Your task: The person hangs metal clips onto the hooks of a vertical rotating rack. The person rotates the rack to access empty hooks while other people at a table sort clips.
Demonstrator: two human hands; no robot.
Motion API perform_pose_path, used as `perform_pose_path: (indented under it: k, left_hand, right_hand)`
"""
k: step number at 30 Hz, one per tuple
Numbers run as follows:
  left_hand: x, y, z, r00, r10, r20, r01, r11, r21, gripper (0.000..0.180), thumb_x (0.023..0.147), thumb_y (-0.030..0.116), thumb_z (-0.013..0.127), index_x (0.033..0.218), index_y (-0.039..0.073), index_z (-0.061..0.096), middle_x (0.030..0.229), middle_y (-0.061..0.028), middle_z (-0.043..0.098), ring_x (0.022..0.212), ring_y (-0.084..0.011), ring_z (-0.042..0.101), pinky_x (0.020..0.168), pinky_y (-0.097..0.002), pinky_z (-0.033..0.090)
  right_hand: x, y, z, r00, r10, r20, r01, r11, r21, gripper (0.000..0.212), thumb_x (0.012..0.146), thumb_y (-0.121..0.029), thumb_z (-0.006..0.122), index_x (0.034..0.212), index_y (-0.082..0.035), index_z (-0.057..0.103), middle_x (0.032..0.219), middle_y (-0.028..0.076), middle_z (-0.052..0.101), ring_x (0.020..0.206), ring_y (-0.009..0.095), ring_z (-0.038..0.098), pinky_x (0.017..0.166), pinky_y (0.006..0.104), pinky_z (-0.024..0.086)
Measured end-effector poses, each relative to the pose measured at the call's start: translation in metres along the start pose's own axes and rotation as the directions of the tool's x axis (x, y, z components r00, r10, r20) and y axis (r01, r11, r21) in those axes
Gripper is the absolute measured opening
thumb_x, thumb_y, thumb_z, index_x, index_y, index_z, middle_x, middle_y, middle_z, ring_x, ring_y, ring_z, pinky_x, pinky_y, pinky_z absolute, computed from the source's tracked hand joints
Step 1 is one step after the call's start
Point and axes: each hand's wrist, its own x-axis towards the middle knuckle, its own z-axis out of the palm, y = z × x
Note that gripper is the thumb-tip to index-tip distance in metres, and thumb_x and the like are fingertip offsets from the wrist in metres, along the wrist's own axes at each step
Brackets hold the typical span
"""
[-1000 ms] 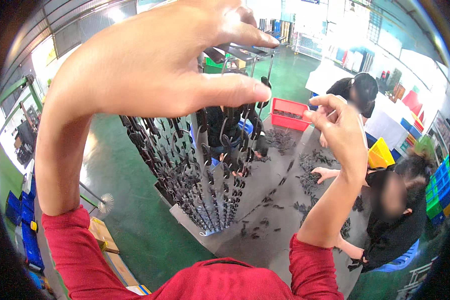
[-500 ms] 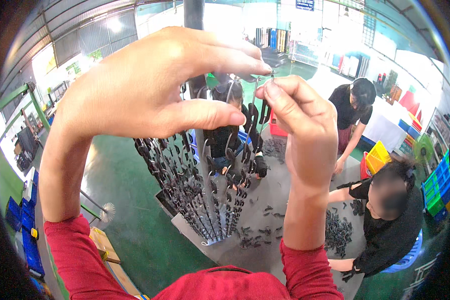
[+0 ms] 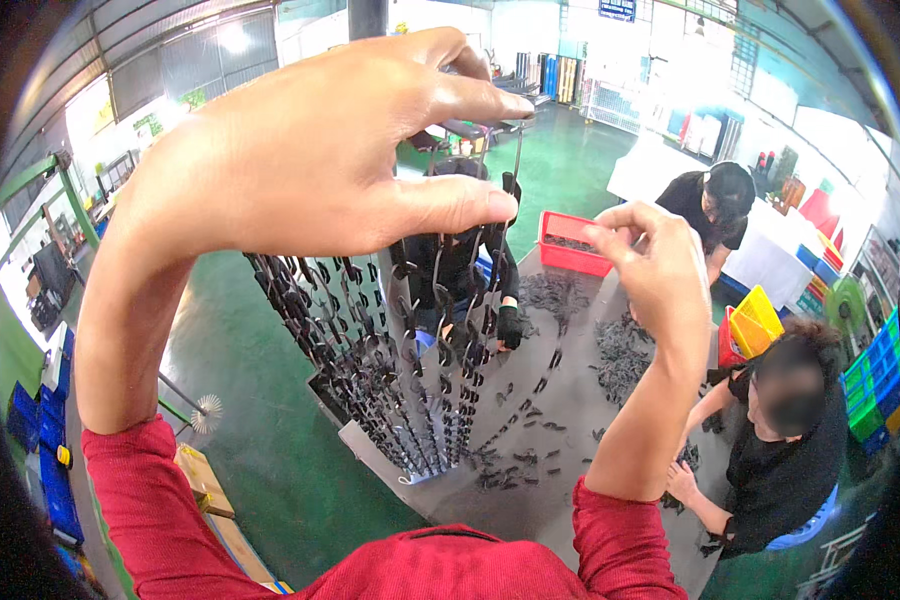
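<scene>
My left hand (image 3: 340,150) is raised high with its thumb and fingers apart. Its index fingertip touches or nearly touches the tip of a thin upright rod (image 3: 519,150); the thumb lies across the rods lower down. Beneath it stands a dense rack of rods hung with small black curved parts (image 3: 370,370), fanning out from a pale base (image 3: 430,478). Off to the right, my right hand (image 3: 660,265) has thumb and fingers pinched together. A strand of black parts (image 3: 550,372) slants up from the base toward that pinch; its upper end is hard to make out.
Loose black parts (image 3: 520,465) lie scattered on the grey table (image 3: 570,480). A red bin (image 3: 575,262) stands at the table's far side. One person (image 3: 460,270) is behind the rack, and two others (image 3: 705,205) (image 3: 785,450) work at the right. Yellow baskets (image 3: 755,320) stand nearby.
My right hand has moved right and down, away from my left fingertips. A strand of black parts now leans out toward it. My left hand has shifted slightly; its fingers have spread wider.
</scene>
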Motion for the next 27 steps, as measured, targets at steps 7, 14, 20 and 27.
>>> perform_pose_path:
  k: [7, 14, 20, 27]
  left_hand:
    - [0.006, -0.002, -0.011, 0.996, 0.075, 0.039, -0.071, 0.994, -0.088, 0.069, 0.075, 0.042, 0.075, 0.131, 0.005, 0.056, 0.129, -0.0196, 0.055, 0.123, -0.0358, 0.052, 0.104, -0.0426, 0.039]
    - [0.001, -0.005, -0.011, 0.989, 0.151, 0.008, -0.151, 0.989, -0.01, 0.067, 0.077, 0.046, 0.072, 0.127, 0.004, 0.06, 0.128, -0.02, 0.058, 0.121, -0.0371, 0.055, 0.102, -0.0428, 0.042]
    - [-0.001, -0.001, -0.01, 0.993, 0.114, 0.006, -0.114, 0.993, 0.008, 0.061, 0.08, 0.041, 0.07, 0.127, 0.003, 0.059, 0.126, -0.0211, 0.059, 0.119, -0.0381, 0.056, 0.101, -0.043, 0.042]
    - [0.0, 0.002, -0.009, 1.0, -0.001, 0.023, 0.001, 1.0, 0.024, 0.059, 0.082, 0.038, 0.069, 0.129, 0.004, 0.057, 0.13, -0.0221, 0.054, 0.121, -0.0372, 0.052, 0.102, -0.0421, 0.041]
  right_hand:
    - [-0.008, -0.042, 0.029, 0.971, -0.215, -0.109, 0.231, 0.701, 0.674, 0.014, 0.09, -0.011, 0.065, 0.089, 0.003, 0.068, 0.071, -0.001, 0.061, 0.063, 0.002, 0.048, 0.053, 0.0199, 0.037]
    - [-0.002, -0.056, 0.021, 0.98, -0.2, -0.012, 0.127, 0.576, 0.808, 0.015, 0.092, -0.012, 0.062, 0.086, 0.0, 0.069, 0.067, -0.006, 0.057, 0.059, 0.0, 0.042, 0.053, 0.019, 0.032]
    - [0.0, -0.033, 0.016, 0.987, -0.158, 0.026, 0.034, 0.365, 0.93, 0.019, 0.091, -0.019, 0.061, 0.087, -0.003, 0.07, 0.063, -0.007, 0.051, 0.053, 0.0, 0.031, 0.05, 0.0195, 0.022]
    - [0.012, 0.008, -0.017, 0.992, -0.008, 0.129, -0.036, 0.942, 0.333, 0.025, 0.087, -0.026, 0.066, 0.087, 0.0, 0.07, 0.064, 0.0, 0.058, 0.054, 0.005, 0.044, 0.053, 0.0224, 0.033]
